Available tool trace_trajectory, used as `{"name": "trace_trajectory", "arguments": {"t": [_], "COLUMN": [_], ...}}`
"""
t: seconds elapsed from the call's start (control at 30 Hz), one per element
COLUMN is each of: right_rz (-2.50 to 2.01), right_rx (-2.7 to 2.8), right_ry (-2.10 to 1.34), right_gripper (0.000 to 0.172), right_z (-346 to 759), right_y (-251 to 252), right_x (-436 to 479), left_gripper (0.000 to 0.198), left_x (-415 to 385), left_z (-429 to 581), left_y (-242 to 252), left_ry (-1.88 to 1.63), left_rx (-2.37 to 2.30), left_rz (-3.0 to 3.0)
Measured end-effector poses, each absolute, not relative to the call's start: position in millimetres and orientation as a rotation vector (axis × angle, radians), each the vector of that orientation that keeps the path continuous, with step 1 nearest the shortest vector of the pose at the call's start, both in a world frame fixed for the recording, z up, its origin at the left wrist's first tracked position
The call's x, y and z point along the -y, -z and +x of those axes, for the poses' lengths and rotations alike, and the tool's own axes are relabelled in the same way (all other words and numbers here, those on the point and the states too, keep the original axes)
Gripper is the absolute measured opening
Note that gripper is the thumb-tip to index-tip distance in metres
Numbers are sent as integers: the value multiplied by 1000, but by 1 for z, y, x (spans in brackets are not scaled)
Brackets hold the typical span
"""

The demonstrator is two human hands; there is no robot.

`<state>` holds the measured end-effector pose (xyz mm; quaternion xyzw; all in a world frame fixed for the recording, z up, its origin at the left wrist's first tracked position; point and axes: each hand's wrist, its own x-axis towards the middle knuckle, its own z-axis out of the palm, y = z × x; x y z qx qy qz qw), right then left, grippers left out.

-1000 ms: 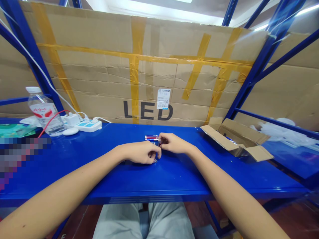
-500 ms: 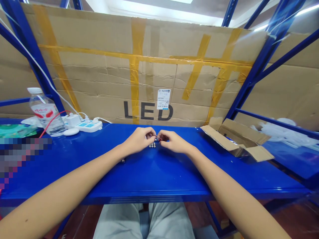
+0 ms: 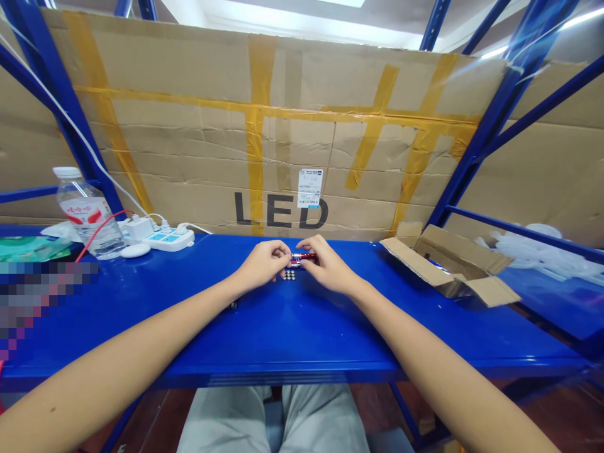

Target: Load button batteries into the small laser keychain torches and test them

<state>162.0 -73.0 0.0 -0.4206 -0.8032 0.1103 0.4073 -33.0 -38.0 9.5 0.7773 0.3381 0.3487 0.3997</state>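
Note:
My left hand and my right hand meet at the middle of the blue table. Between their fingertips lies a small red and silver tube, like a little flashlight or laser pen. Both hands pinch it, the left at its left end, the right over its right half. Just below the tube several small silver button cells sit on the table. A tiny dark part lies beside my left forearm.
An open cardboard box lies at the right. At the left stand a water bottle, a white power strip with plugs and cables, and a green packet. A taped cardboard wall marked LED closes the back.
Both hands moved away from me from the near middle of the table. The left hand left the small parts and joined the right on the red tube, which now lies level between them.

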Motion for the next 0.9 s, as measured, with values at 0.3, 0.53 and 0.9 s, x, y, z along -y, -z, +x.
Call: {"name": "trace_trajectory", "arguments": {"t": [0.3, 0.53, 0.9], "right_rz": [-963, -964, -966], "right_rx": [2052, 2046, 2021], "right_ry": [-153, -200, -140], "right_gripper": [9, 11, 13], "right_z": [160, 160, 156], "right_y": [-4, -4, -3], "right_x": [79, 78, 82], "left_gripper": [7, 8, 10], "left_x": [43, 43, 39], "left_z": [-31, -33, -33], "left_y": [-13, -12, -8], "left_ry": [-903, -908, -913], "left_rx": [-714, -671, -677], "left_rz": [1873, 1904, 1951]}}
